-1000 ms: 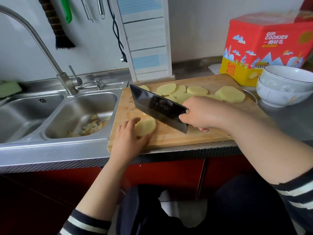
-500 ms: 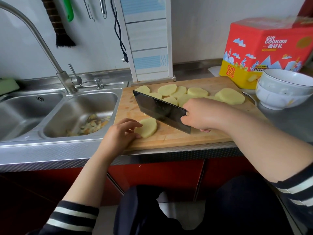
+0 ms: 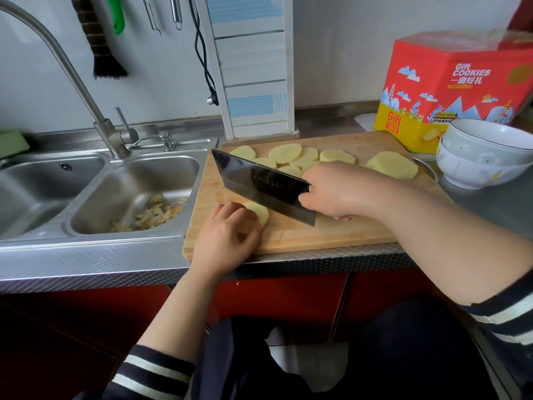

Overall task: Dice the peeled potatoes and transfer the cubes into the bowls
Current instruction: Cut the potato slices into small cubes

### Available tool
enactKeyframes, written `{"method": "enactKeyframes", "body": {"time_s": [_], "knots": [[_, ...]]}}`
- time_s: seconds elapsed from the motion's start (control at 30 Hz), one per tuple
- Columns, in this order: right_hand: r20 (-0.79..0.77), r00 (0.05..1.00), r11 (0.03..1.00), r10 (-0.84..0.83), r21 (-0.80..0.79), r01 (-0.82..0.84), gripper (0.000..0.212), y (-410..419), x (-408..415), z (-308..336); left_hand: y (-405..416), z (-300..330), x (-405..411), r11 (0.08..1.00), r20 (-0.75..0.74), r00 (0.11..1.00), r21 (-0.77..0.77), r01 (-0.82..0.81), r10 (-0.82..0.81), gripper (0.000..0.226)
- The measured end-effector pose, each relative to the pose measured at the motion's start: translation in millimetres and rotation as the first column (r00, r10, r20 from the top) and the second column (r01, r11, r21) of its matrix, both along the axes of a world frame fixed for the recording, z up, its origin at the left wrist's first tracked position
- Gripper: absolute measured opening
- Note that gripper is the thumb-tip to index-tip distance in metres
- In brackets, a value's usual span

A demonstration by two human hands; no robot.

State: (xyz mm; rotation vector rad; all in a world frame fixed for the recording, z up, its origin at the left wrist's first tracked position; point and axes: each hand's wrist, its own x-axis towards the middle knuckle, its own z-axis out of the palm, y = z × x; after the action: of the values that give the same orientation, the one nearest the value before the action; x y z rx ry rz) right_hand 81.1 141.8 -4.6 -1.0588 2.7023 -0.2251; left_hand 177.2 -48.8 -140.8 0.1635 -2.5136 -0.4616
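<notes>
A wooden cutting board (image 3: 340, 235) lies on the counter beside the sink. Several pale yellow potato slices (image 3: 285, 153) are spread along its far side, with one large slice (image 3: 392, 164) at the right. My left hand (image 3: 223, 238) rests on a single potato slice (image 3: 259, 213) near the board's front left, fingers curled over it. My right hand (image 3: 337, 192) grips the handle of a dark cleaver (image 3: 259, 184), whose blade stands tilted just beyond that slice. Two stacked white bowls (image 3: 481, 155) sit at the board's right end.
A double steel sink (image 3: 95, 186) with peelings (image 3: 155, 212) in its right basin lies left of the board, with a tall faucet (image 3: 72, 73) behind. A red and yellow cookie tin (image 3: 450, 85) stands behind the bowls. The counter's front edge runs just below the board.
My left hand drew back off the front slice, then returned and now covers it again. The cleaver and right hand stayed almost still above the board.
</notes>
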Motion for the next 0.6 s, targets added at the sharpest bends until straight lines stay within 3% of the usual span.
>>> {"method": "enactKeyframes", "body": {"time_s": [0.2,0.4,0.6], "knots": [[-0.055,0.998,0.997,0.032,0.069,-0.028,0.021,-6.1,0.4,-5.0,-3.2,-5.0,-0.5,1.0,-0.025,1.0,-0.012,0.005,-0.005,0.035],[0.01,1.0,0.989,0.022,0.146,-0.023,0.012,-18.1,-6.1,-10.5,-4.1,-7.8,-1.4,1.0,-0.058,0.998,-0.022,0.002,-0.003,0.032],[0.064,0.998,0.999,-0.026,0.039,0.024,0.017,-32.1,-17.5,-14.1,-3.7,-9.4,-1.7,1.0,-0.07,0.998,-0.015,-0.007,0.006,0.03]]}}
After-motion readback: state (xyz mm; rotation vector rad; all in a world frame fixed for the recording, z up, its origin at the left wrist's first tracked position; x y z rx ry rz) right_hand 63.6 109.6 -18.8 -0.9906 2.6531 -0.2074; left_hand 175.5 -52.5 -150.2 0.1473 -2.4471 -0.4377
